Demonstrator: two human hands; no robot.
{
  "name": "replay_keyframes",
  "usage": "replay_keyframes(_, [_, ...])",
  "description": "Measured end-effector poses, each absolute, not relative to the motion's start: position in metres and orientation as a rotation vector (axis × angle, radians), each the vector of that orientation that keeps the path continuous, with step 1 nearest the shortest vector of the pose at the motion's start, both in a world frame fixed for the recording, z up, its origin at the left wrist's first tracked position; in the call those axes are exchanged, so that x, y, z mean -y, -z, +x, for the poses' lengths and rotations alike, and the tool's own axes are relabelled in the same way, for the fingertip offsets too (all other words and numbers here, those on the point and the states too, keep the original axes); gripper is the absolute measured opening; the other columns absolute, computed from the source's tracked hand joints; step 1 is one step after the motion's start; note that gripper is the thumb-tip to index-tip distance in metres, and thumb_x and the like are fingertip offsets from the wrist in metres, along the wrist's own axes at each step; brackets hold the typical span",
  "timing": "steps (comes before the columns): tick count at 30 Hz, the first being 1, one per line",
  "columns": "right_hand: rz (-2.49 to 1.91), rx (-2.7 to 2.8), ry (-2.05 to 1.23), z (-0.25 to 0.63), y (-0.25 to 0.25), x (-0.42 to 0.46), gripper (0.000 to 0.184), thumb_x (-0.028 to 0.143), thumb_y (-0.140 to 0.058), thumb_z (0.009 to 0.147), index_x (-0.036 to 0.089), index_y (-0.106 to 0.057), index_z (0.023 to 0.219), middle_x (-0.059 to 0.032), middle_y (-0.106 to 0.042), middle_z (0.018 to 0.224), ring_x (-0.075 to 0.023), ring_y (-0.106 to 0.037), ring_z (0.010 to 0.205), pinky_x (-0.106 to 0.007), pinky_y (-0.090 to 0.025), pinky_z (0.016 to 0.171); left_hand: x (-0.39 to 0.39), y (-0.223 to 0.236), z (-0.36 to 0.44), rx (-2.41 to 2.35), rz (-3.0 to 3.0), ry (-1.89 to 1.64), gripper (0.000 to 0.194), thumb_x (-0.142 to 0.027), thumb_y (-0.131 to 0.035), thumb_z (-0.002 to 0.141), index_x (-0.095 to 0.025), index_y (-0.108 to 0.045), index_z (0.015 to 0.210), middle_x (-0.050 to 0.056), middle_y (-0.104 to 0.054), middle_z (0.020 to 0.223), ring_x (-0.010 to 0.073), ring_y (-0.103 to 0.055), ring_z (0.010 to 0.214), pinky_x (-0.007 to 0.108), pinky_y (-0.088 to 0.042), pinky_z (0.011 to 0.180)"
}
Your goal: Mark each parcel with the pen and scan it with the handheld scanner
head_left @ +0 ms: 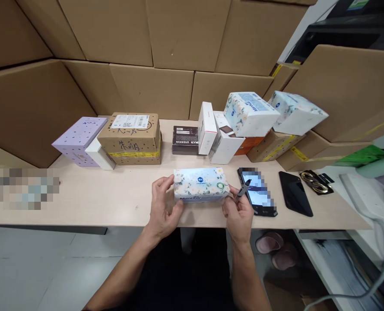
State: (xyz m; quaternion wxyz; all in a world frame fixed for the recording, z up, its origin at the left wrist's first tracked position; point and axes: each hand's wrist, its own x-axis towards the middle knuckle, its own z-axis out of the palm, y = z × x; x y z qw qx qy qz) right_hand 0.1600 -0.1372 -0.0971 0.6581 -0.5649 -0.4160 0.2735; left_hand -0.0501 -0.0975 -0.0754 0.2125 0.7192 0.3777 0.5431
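A floral tissue pack point(201, 184) lies near the front edge of the pale table point(114, 198). My left hand point(163, 207) grips the pack's left end, fingers curled around it. On the pack's right end rests my right hand point(239, 212), which also pinches a dark pen point(243, 188) pointing up toward a phone point(257, 192) with a lit screen.
Along the back stand a lilac box point(78, 140), a taped cardboard box point(131, 138), a dark box point(185, 140), white boxes point(216, 131) and two more tissue packs point(250, 113). A second black phone point(295, 193) and scissors point(316, 181) lie to the right. Cardboard walls surround the table.
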Motion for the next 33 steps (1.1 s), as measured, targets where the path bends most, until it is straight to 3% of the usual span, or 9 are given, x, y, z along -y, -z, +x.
replay_keyframes(4, [-1.203,0.822,-0.683,0.157,0.093,0.139,0.035,0.04,-0.055,0.094,0.02,-0.064,0.122,0.0062,-0.045,0.062,-0.0089,-0.039,0.053,-0.022,-0.036,0.05,0.099,0.065,-0.045,-1.103,2.16,-1.468,0.058,-0.026,-0.058,0.089,-0.029,-0.041,0.144,0.013,-0.037,0.137,0.0293,-0.037,0.136,0.052,-0.045,0.108])
replay_keyframes(8, [-1.143,0.763,-0.662,0.156,0.089,0.138,0.039,0.043,-0.049,0.098,0.026,-0.059,0.131,0.0009,-0.057,0.084,-0.0075,-0.045,0.056,-0.023,-0.041,0.053,0.1,0.065,-0.039,-1.134,2.216,-1.492,0.051,-0.028,-0.061,0.089,-0.027,-0.048,0.139,0.013,-0.031,0.144,0.031,-0.036,0.138,0.052,-0.042,0.111])
replay_keyframes(12, [-1.116,0.759,-0.648,0.16,0.08,0.137,0.059,0.035,-0.057,0.095,0.04,-0.036,0.149,0.0017,-0.061,0.094,-0.0054,-0.046,0.051,-0.022,-0.042,0.051,0.099,0.065,-0.035,-1.119,2.416,-1.551,0.047,-0.023,-0.062,0.087,-0.027,-0.055,0.133,0.013,-0.037,0.146,0.0348,-0.036,0.14,0.056,-0.038,0.112])
replay_keyframes(17, [-0.976,0.779,-0.648,0.173,0.051,0.14,0.03,0.032,-0.057,0.092,0.031,-0.063,0.122,-0.0029,-0.068,0.097,-0.0091,-0.056,0.056,-0.028,-0.047,0.056,0.098,0.063,-0.029,-1.205,2.6,-1.488,0.039,-0.027,-0.064,0.086,-0.028,-0.063,0.125,0.01,-0.054,0.137,0.0378,-0.038,0.137,0.061,-0.034,0.111])
replay_keyframes(19, [-0.888,0.819,-0.697,0.179,0.039,0.141,0.024,0.035,-0.055,0.092,0.031,-0.066,0.113,-0.0042,-0.069,0.1,-0.0118,-0.059,0.059,-0.03,-0.049,0.057,0.098,0.063,-0.028,-1.245,2.608,-1.482,0.037,-0.027,-0.066,0.085,-0.027,-0.065,0.122,0.01,-0.058,0.133,0.038,-0.039,0.136,0.061,-0.033,0.111])
replay_keyframes(24, [-0.915,1.052,-0.682,0.185,0.02,0.14,0.047,0.057,-0.038,0.092,0.033,-0.059,0.126,-0.0099,-0.072,0.104,-0.0217,-0.065,0.068,-0.046,-0.054,0.065,0.098,0.065,-0.027,-1.314,2.601,-1.449,0.034,-0.03,-0.067,0.085,-0.029,-0.068,0.119,0.009,-0.062,0.128,0.0369,-0.04,0.135,0.06,-0.031,0.112])
replay_keyframes(27, [-0.906,1.111,-0.738,0.175,0.012,0.132,0.036,0.052,-0.054,0.088,0.032,-0.059,0.118,-0.0051,-0.074,0.087,-0.0206,-0.064,0.063,-0.042,-0.053,0.063,0.099,0.064,-0.026,-1.342,2.603,-1.453,0.033,-0.03,-0.068,0.084,-0.029,-0.069,0.117,0.009,-0.063,0.126,0.0367,-0.042,0.134,0.06,-0.03,0.112])
replay_keyframes(30, [-0.907,1.068,-0.726,0.159,0.003,0.121,0.016,0.04,-0.06,0.091,0.027,-0.058,0.099,0.0045,-0.061,0.057,-0.0144,-0.057,0.051,-0.03,-0.047,0.056,0.1,0.064,-0.025,-1.344,2.615,-1.494,0.034,-0.03,-0.068,0.084,-0.028,-0.069,0.118,0.008,-0.065,0.126,0.0377,-0.039,0.136,0.061,-0.027,0.113])
replay_keyframes(33, [-1.01,1.086,-0.687,0.146,-0.002,0.111,0.024,0.046,-0.054,0.095,0.022,-0.06,0.097,0.0052,-0.057,0.053,-0.0123,-0.053,0.049,-0.027,-0.044,0.053,0.101,0.064,-0.024,-1.318,2.653,-1.508,0.037,-0.028,-0.065,0.085,-0.029,-0.067,0.122,0.006,-0.068,0.126,0.0374,-0.036,0.141,0.06,-0.021,0.116])
